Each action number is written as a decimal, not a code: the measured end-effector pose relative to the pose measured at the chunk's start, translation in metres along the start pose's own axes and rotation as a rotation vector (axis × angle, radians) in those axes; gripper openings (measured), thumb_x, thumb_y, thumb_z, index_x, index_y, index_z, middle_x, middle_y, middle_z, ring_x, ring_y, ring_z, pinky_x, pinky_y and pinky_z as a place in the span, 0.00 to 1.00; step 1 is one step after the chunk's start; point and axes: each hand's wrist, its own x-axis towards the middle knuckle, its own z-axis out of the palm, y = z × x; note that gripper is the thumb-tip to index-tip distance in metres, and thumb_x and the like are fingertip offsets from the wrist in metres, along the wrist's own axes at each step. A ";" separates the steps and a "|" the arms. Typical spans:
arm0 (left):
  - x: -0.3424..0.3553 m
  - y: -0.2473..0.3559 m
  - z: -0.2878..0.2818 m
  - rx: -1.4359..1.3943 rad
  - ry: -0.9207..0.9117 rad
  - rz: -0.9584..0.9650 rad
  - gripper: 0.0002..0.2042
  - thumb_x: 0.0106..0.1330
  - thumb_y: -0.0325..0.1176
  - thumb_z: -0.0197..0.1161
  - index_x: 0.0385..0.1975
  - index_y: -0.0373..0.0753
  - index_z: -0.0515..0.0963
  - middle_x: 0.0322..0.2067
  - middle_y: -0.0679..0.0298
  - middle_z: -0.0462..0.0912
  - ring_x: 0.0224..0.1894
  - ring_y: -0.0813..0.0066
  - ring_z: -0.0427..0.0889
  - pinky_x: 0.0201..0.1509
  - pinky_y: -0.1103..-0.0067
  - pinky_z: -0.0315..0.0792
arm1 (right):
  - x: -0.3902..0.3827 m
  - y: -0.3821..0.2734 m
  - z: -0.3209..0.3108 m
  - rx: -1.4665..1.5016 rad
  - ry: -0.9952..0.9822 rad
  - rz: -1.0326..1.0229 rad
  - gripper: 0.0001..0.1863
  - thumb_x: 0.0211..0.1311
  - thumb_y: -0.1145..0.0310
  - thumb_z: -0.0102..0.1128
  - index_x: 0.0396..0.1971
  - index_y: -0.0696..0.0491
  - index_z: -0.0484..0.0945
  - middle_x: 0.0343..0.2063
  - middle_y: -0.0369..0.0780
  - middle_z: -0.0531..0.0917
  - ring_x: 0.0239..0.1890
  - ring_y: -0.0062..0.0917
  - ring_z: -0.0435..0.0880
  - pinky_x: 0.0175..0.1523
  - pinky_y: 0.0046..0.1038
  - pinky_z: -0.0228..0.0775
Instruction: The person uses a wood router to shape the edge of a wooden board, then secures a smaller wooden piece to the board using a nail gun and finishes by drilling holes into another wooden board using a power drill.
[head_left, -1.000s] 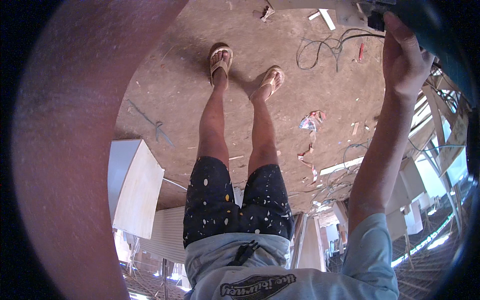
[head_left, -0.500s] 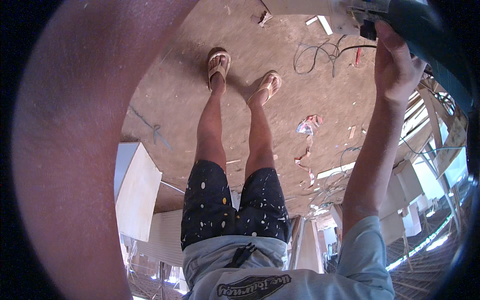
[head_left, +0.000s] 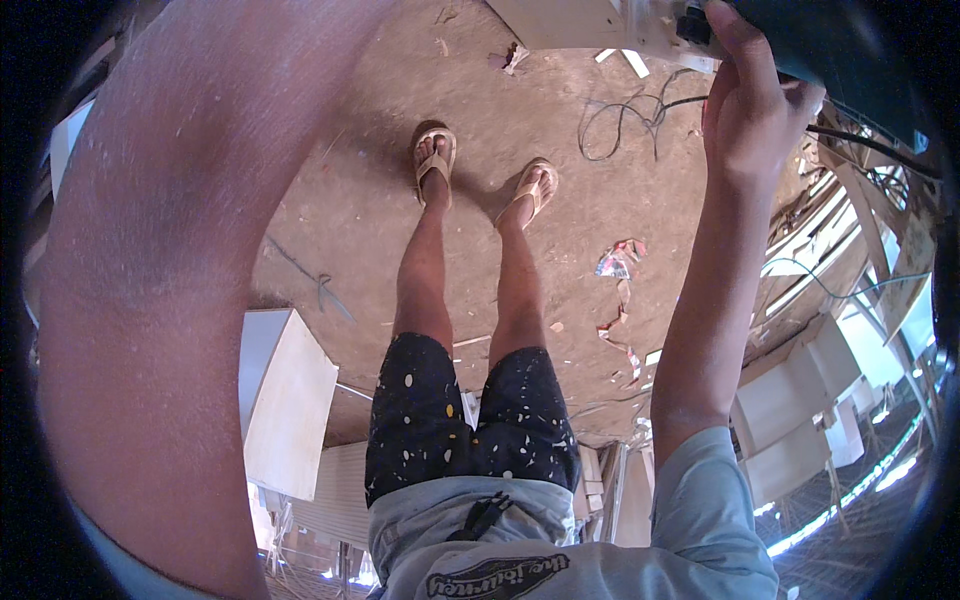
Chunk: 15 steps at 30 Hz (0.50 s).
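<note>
1. Pale blue sleeve (head_left: 115, 560) now in at the lower left, far left of and below the right grip; absent half a second ago. Camera view and body have shifted a little.
2. Left arm (head_left: 160, 270) fills that side, rising out past the top edge. Left hand out of view; cannot tell its hold.
3. Whitish box-like piece (head_left: 295, 405), well left of and below the grip. Sandalled feet (head_left: 435, 165) planted on the brown floor (head_left: 360, 210), between it and the grip.
4. Pale board (head_left: 570, 25), just left of the grip at the top edge. More of it shows now, as it and the tool sit further left in view. Whether tool and board touch: cannot tell.
5. Dark loops of cord (head_left: 630, 120) on the floor, left of the grip; the hand now overlaps their right end. Torn wrapper (head_left: 622, 258) below and left.
6. Right hand (head_left: 755, 115): grip clamped on the dark green tool (head_left: 840, 50), thumb up beside a black knob (head_left: 694, 25). Hold looks unchanged, so I judge the work is under way with the tool controlled.
7. Black cable (head_left: 880, 150), right of the grip, newly uncovered. Wood scraps (head_left: 850, 205) below it.
</note>
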 end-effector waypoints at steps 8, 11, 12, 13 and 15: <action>-0.001 0.003 -0.002 0.067 -0.005 0.030 0.26 0.76 0.45 0.37 0.71 0.46 0.59 0.73 0.52 0.54 0.75 0.56 0.51 0.75 0.57 0.45 | 0.028 0.035 -0.009 0.195 0.381 -0.025 0.19 0.53 0.80 0.64 0.47 0.58 0.73 0.41 0.38 0.80 0.42 0.23 0.79 0.49 0.26 0.70; 0.001 0.002 -0.002 0.042 -0.013 0.003 0.26 0.76 0.45 0.37 0.71 0.45 0.60 0.72 0.50 0.54 0.75 0.56 0.51 0.75 0.56 0.45 | 0.029 0.006 -0.014 0.007 0.117 -0.119 0.21 0.53 0.80 0.64 0.48 0.58 0.72 0.41 0.38 0.79 0.43 0.24 0.79 0.50 0.26 0.70; 0.001 0.002 -0.002 0.044 -0.004 0.000 0.26 0.76 0.45 0.37 0.70 0.45 0.60 0.72 0.50 0.55 0.75 0.55 0.52 0.75 0.56 0.46 | 0.031 0.007 -0.012 0.001 0.151 -0.126 0.21 0.53 0.79 0.64 0.48 0.58 0.71 0.41 0.38 0.79 0.43 0.24 0.79 0.51 0.27 0.70; 0.001 0.003 -0.001 0.046 0.008 -0.003 0.26 0.76 0.45 0.37 0.70 0.44 0.60 0.72 0.50 0.55 0.75 0.55 0.52 0.75 0.56 0.46 | 0.034 0.006 -0.012 -0.004 0.178 -0.126 0.22 0.53 0.79 0.65 0.49 0.58 0.71 0.41 0.38 0.79 0.44 0.24 0.78 0.51 0.27 0.69; 0.003 0.003 0.002 0.060 0.017 -0.006 0.26 0.75 0.45 0.38 0.70 0.43 0.61 0.71 0.50 0.57 0.74 0.54 0.54 0.74 0.56 0.48 | 0.039 0.005 -0.013 -0.010 0.225 -0.116 0.23 0.53 0.78 0.65 0.49 0.58 0.70 0.41 0.38 0.78 0.45 0.25 0.78 0.53 0.28 0.69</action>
